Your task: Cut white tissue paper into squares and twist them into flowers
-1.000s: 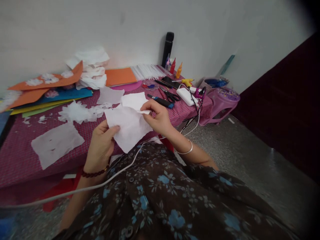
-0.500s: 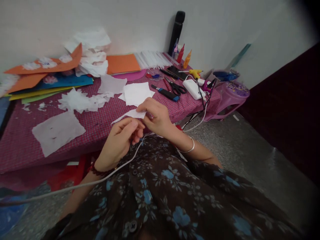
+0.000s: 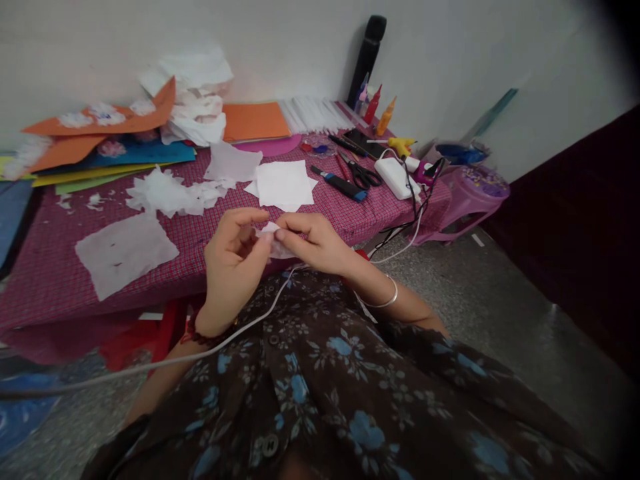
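Observation:
A small piece of thin white tissue paper (image 3: 283, 250) hangs between my hands at the table's front edge. My right hand (image 3: 315, 241) pinches it between thumb and forefinger. On the other side, my left hand (image 3: 235, 257) has its thumb tip against the same paper; its forefinger arches above, and part of the grip is hidden. Just beyond lies a stack of white paper squares (image 3: 285, 185). To the left are ragged white paper pieces (image 3: 163, 192) and a flat square sheet (image 3: 127, 255).
Scissors (image 3: 364, 175) and a box cutter (image 3: 340, 185) lie right of the paper stack. Behind them are a yellow glue gun (image 3: 401, 146) and a white box with cables (image 3: 397, 177). Coloured sheets (image 3: 115, 160) are piled at the left. A white cable (image 3: 220, 345) crosses before my body.
My left hand has risen and its forefinger has lifted. The paper, earlier stretched out leftward, is now gathered lower between both hands. The view has shifted slightly.

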The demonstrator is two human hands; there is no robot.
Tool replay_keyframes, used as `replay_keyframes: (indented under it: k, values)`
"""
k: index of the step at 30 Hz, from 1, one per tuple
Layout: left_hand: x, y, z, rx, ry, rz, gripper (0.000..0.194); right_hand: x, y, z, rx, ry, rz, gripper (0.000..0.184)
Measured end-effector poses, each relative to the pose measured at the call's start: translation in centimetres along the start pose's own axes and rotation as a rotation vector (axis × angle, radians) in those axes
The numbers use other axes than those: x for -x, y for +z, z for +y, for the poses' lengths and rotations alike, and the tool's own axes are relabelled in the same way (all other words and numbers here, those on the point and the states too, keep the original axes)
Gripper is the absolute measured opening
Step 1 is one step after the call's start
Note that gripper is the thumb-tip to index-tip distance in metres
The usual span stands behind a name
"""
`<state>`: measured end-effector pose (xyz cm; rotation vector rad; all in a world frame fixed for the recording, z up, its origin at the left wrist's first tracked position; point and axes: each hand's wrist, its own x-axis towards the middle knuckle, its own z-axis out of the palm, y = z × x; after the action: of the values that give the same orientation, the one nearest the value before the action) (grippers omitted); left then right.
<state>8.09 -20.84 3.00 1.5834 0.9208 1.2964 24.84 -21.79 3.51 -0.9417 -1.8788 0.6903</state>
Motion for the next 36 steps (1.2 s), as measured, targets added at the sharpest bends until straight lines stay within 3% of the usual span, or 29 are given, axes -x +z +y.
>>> replay_keyframes:
  k: [2,6,11,18,29,36]
  values:
    - [-0.1,0.0,-0.1,0.023,-0.043,-0.034,0.026,0.0,-0.1,0.0,-0.059,0.018,-0.013,0.025]
    - [0.0,-0.2,-0.1,0.003,-0.078,-0.025,0.009,-0.1,0.0,0.2,-0.166,0.083,0.01,0.021]
    - [0.3,-0.3,0.3,-0.055,-0.044,-0.005,0.01,-0.3,0.9,0.6,-0.366,0.151,0.082,0.02]
    - [0.4,-0.4,-0.5,-0.06,-0.029,-0.043,0.004,-0.2,1.2,0.5,-0.472,0.156,0.103,0.008]
    - [0.4,-0.3,0.0,-0.136,0.072,-0.069,0.003,-0.1,1.1,0.0,-0.417,0.125,0.118,0.009]
    - [0.3,-0.3,-1.0,-0.009,0.021,-0.066,0.008,0.1,1.4,0.0,-0.385,0.08,0.125,0.003]
